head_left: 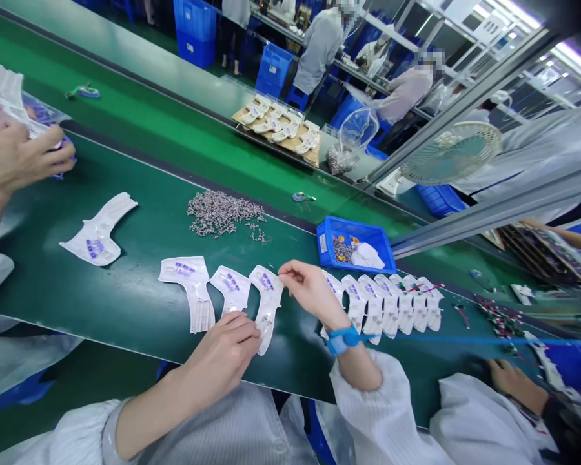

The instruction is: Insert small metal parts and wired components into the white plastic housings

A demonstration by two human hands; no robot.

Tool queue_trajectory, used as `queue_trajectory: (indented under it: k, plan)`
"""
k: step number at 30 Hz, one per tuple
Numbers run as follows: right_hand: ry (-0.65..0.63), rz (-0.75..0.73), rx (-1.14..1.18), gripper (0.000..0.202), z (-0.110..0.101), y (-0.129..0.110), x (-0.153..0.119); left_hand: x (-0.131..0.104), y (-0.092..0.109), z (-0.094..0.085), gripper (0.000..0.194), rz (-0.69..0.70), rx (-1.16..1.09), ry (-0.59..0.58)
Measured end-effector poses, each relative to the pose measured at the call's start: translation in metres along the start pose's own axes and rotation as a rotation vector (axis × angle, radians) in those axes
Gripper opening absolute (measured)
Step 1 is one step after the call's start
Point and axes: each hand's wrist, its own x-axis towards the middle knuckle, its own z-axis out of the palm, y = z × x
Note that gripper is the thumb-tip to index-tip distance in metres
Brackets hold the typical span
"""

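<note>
Third bent shell [270, 283]: white, open recess upward, flat on green surface; purple marks in wide upper end, small grey bits in narrower lower arm. Second bent shell [231, 284]: white, purple-marked, just beside it at left; lower end hidden.

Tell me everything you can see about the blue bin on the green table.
The blue bin is open-topped, shallow and rectangular, plastic by its look, with a white label outside its left end. It holds small metallic-looking parts, a few yellow pieces and something white and crumpled. It sits upright near the far edge of the green table, behind the row of white parts. No hand touches it.
</note>
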Motion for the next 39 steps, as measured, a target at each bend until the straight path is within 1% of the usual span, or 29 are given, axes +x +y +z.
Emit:
queue_trajectory:
  k: [1,2,3,5,7,9,11,13,15,17,19,22,25,27,30,32,34,36,39]
  plan:
    - [0.025,-0.085,-0.083,0.007,-0.004,0.002,0.012,0.001,0.001,-0.003,0.028,-0.001,-0.013,-0.011]
    - [0.017,-0.146,-0.159,0.009,-0.006,0.004,0.024,0.003,0.002,-0.007,0.027,-0.002,-0.029,-0.023]
    - [-0.014,-0.177,-0.221,0.010,-0.007,0.006,0.034,0.006,0.001,-0.013,0.026,-0.008,-0.042,-0.037]
    - [-0.101,-0.181,-0.316,0.009,-0.005,0.007,0.050,0.018,-0.006,-0.028,0.025,-0.040,-0.033,-0.069]
    - [-0.148,-0.163,-0.408,0.009,-0.002,0.006,0.057,0.038,-0.022,-0.046,0.024,-0.098,0.042,-0.099]
    - [-0.151,-0.152,-0.489,0.013,0.000,0.003,0.058,0.065,-0.047,-0.062,0.020,-0.166,0.152,-0.128]
    - [-0.137,-0.139,-0.530,0.017,0.001,0.000,0.056,0.094,-0.075,-0.071,0.022,-0.258,0.246,-0.151]
    - [-0.120,-0.125,-0.544,0.020,-0.001,-0.002,0.053,0.120,-0.099,-0.071,0.024,-0.289,0.289,-0.134]
    - [-0.093,-0.111,-0.549,0.021,-0.003,-0.004,0.048,0.141,-0.116,-0.065,0.026,-0.301,0.312,-0.114]
    - [-0.059,-0.102,-0.545,0.020,-0.005,-0.004,0.041,0.156,-0.124,-0.056,0.024,-0.311,0.331,-0.094]
    - [-0.015,-0.102,-0.495,0.019,-0.007,-0.003,0.033,0.166,-0.126,-0.048,0.018,-0.323,0.348,-0.084]
    - [0.048,-0.121,-0.341,0.015,-0.007,-0.001,0.019,0.177,-0.123,-0.039,0.012,-0.339,0.364,-0.104]
    - [0.086,-0.130,-0.193,0.013,-0.005,0.000,0.008,0.183,-0.122,-0.036,0.010,-0.343,0.358,-0.139]
    - [0.124,-0.121,-0.088,0.011,-0.003,0.000,0.002,0.185,-0.123,-0.037,0.012,-0.343,0.333,-0.140]
    - [0.169,-0.070,0.135,0.008,0.002,-0.001,-0.005,0.184,-0.127,-0.046,0.008,-0.358,0.254,-0.094]
    - [0.138,0.003,0.303,0.007,0.007,-0.004,-0.010,0.182,-0.131,-0.054,0.007,-0.374,0.181,-0.037]
    - [0.072,0.080,0.428,0.009,0.012,-0.008,-0.014,0.178,-0.135,-0.063,0.010,-0.388,0.108,0.024]
    - [0.009,0.130,0.499,0.012,0.017,-0.013,-0.017,0.174,-0.139,-0.070,0.015,-0.403,0.050,0.073]
    - [-0.054,0.157,0.571,0.017,0.023,-0.020,-0.019,0.166,-0.142,-0.076,0.021,-0.417,-0.007,0.112]
